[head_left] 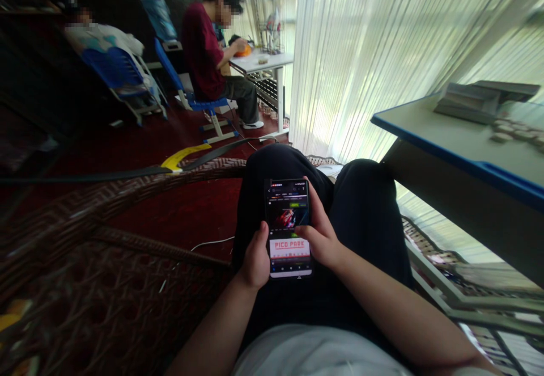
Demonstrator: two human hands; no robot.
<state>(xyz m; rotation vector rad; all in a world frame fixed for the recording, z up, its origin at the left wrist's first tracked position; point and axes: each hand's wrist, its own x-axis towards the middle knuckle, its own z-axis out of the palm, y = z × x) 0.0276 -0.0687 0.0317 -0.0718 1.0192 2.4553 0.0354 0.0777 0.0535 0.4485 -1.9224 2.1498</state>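
A smartphone (289, 217) stands upright in front of my lap, its lit screen turned toward me. On it are a dark page with pictures and a white banner that reads "PICO PARK". My left hand (257, 260) grips the phone's lower left edge, thumb along the side. Around the right edge my right hand (323, 240) is closed, with its thumb over the screen and a finger behind the upper corner. The other fingers of both hands are hidden behind the phone. My legs in dark trousers (365, 211) are under and beyond it.
To my right is a blue-edged table (425, 116) with grey boxes (467, 101) on it. A person in a dark red shirt (202, 47) sits at a white table (272, 64); another sits on a blue chair (114, 70). Woven wicker (106, 291) lies at my left, white curtains (361, 53) ahead.
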